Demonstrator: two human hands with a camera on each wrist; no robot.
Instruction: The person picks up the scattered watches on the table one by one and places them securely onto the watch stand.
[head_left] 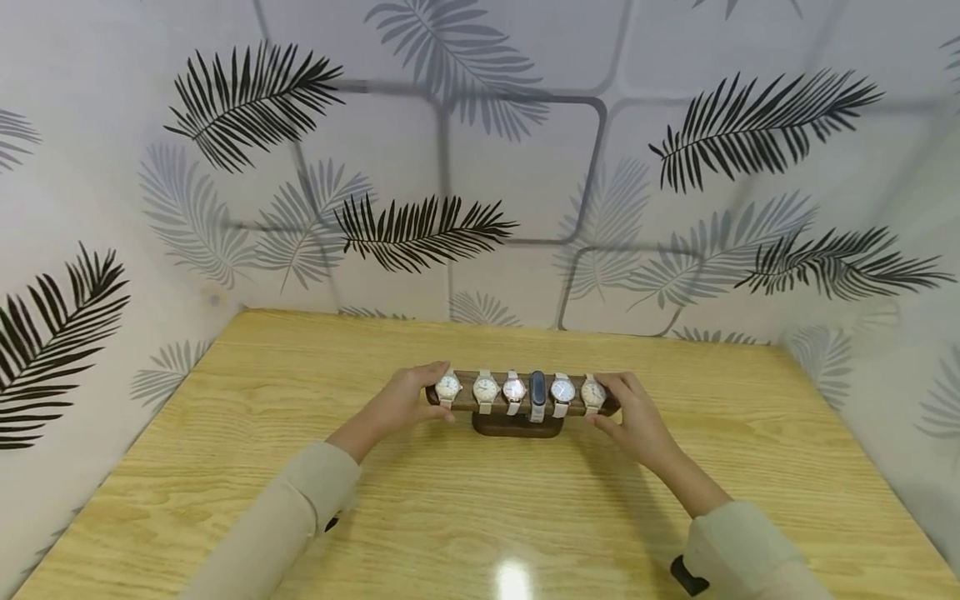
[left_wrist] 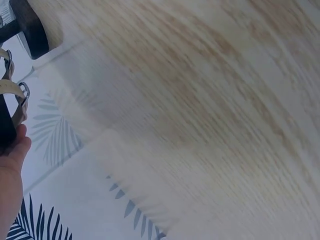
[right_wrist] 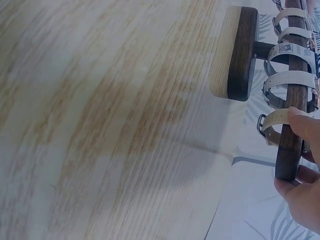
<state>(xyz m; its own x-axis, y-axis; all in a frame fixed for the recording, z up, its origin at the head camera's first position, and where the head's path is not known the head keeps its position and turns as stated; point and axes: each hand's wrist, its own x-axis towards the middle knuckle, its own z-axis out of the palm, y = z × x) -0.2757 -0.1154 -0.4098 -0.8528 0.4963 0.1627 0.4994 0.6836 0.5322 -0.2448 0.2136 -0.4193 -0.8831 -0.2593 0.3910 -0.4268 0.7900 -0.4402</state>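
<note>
A dark wooden watch stand [head_left: 517, 428] is in front of me, its long crossbar [right_wrist: 288, 160] level above a rounded base [right_wrist: 243, 55]. Several white-strapped wristwatches [head_left: 486, 388] are wrapped around the bar in a row. Among them is a fitness band [head_left: 537, 389] with a dark oblong screen. My left hand [head_left: 403, 400] grips the bar's left end beside a watch [head_left: 448, 387]. At the other end my right hand [head_left: 637, 423] holds the bar between thumb and fingers, by the rightmost watch [head_left: 592, 393]. Whether the base touches the table I cannot tell.
The stand is over the far half of a light wood-grain table [head_left: 465, 508]. Behind the table's back edge rises a pale wall covering [head_left: 517, 167] printed with dark and grey leaves. Dark straps [head_left: 688, 575] show at the sleeves.
</note>
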